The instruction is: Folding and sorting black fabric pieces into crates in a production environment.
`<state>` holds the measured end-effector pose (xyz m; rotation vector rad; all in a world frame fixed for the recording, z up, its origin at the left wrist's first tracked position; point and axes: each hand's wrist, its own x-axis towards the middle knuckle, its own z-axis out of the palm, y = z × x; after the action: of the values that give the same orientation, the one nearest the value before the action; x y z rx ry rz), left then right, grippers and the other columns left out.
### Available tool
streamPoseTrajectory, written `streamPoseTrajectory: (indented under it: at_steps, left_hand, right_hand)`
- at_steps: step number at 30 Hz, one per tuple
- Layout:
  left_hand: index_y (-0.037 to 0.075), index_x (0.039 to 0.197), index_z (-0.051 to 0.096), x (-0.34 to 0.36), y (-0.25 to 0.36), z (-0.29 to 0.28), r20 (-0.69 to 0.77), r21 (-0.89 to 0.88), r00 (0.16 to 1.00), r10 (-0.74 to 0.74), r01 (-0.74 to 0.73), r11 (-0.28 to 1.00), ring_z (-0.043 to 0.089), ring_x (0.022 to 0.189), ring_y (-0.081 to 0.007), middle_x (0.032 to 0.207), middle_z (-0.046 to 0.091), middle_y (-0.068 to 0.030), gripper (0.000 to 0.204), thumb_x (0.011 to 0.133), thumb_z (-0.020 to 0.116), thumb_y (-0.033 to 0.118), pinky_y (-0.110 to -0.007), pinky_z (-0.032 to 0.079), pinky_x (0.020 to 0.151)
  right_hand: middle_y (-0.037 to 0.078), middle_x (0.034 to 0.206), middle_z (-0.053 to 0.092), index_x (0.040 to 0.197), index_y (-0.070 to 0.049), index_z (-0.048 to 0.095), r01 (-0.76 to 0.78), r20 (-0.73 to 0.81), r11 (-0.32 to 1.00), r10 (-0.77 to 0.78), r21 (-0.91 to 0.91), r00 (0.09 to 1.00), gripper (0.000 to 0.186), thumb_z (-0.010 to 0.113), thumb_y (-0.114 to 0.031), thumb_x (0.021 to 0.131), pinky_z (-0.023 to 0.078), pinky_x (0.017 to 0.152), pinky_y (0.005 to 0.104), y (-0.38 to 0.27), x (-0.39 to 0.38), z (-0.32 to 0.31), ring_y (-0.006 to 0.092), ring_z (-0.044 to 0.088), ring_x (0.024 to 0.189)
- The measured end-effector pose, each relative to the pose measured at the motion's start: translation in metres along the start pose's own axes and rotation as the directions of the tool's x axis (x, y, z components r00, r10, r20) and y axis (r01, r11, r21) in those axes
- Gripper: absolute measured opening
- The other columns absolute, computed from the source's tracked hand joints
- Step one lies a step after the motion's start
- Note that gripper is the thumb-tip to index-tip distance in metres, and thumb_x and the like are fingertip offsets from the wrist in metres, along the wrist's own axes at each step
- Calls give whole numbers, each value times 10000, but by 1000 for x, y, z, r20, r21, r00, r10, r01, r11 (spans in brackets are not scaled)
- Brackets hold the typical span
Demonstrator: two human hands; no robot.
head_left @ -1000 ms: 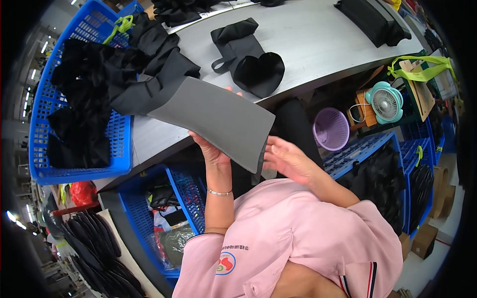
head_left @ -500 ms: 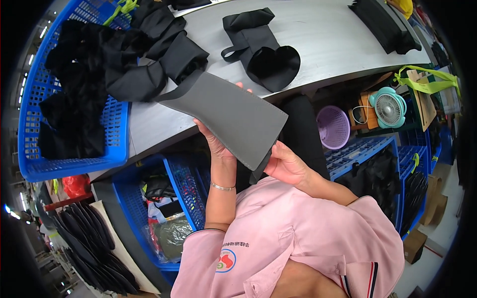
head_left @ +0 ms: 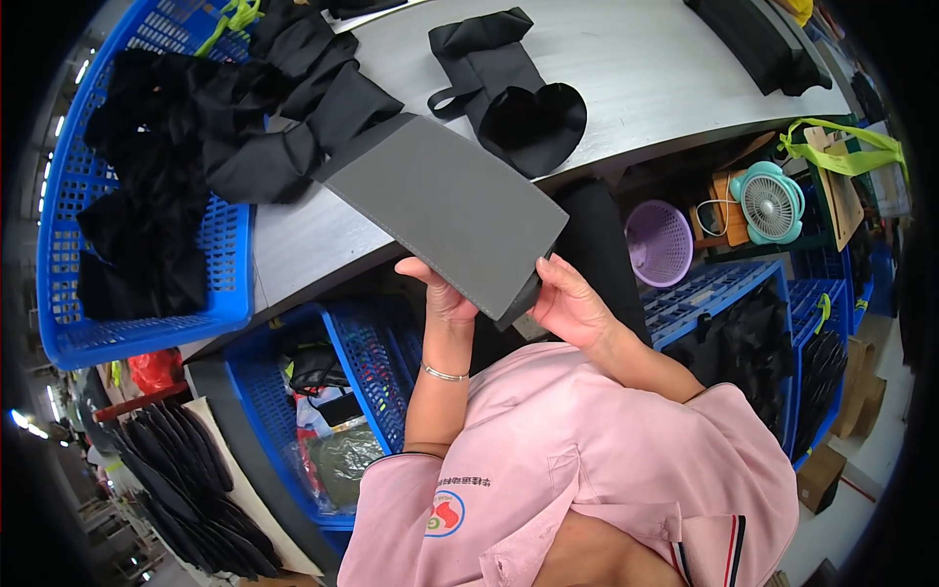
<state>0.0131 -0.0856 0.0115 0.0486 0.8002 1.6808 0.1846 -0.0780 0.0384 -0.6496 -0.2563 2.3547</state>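
Observation:
A flat grey foam sheet [head_left: 445, 205] is held over the near edge of the grey table [head_left: 626, 68]. My left hand [head_left: 440, 293] grips its near edge from below. My right hand [head_left: 567, 303] holds the sheet's near right corner with the fingers curled on it. A black fabric pouch with a round opening [head_left: 518, 93] lies on the table just beyond the sheet. A pile of black fabric pieces [head_left: 284, 108] spills from a blue basket [head_left: 147, 313] onto the table at the left.
Under the table stand a blue crate [head_left: 367, 377] with bags, a purple basket [head_left: 657, 240], a small teal fan [head_left: 771, 201] and more blue crates [head_left: 724, 293] of black items. Black flat pieces [head_left: 166, 470] are stacked on the floor at the left. A black bundle [head_left: 753, 44] lies far right on the table.
The grey sheet has moved toward me and slightly right, off the table's edge. My right hand has come up from below and taken hold of its corner.

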Motion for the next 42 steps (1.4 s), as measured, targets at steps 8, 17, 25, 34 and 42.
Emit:
streamPoseTrajectory:
  at_steps: [8, 17, 25, 34, 42]
  left_hand:
    - [109, 1505, 334, 2, -13, 9, 89, -74, 995, -53, 60, 995, 475, 1318, -377, 1472, 430, -183, 1261, 523, 659, 831, -478, 467, 1062]
    - [92, 1526, 288, 7, -13, 32, 635, -79, 773, -16, 86, 993, 474, 1326, -372, 1480, 414, -194, 1309, 499, 740, 765, -484, 487, 1043]
    - [50, 1495, 320, 4, 16, 9, 570, -96, 821, -12, 80, 992, 526, 1270, -389, 1438, 457, -193, 1142, 635, 831, 603, -515, 506, 1014]
    - [80, 1417, 445, 6, 35, -14, 302, -211, 943, 137, -74, 975, 592, 1188, -378, 1322, 577, -132, 842, 760, 827, 443, -505, 504, 1018]
    - [-44, 1185, 592, -18, 14, 20, 244, 44, 966, 87, -101, 994, 680, 1038, -342, 1128, 663, -182, 485, 797, 792, 167, -462, 570, 917]
  right_hand:
    - [-11, 818, 670, 1006, -87, 625, -109, -51, 994, 109, -2, 993, 217, 719, -259, 913, 446, 457, 203, 1, 0, -15, 47, 527, 480]
    - [-19, 685, 578, 877, -91, 597, -292, -202, 945, 260, -147, 944, 225, 810, -142, 824, 258, 370, 203, 2, 0, -9, 33, 369, 395]
    - [-27, 790, 603, 1030, -79, 605, -145, -317, 964, 69, -224, 946, 230, 754, -84, 855, 389, 514, 187, 12, -1, 12, 33, 471, 547]
    - [-52, 609, 458, 981, -109, 523, -78, -226, 952, 9, -296, 974, 193, 698, -110, 899, 237, 416, 224, -5, -13, -8, 42, 352, 420]
    - [154, 1325, 526, 1383, -28, 404, 380, 292, 175, -387, -908, 875, 855, 864, -292, 712, 379, 1075, 405, -11, -16, 23, 265, 488, 1284]
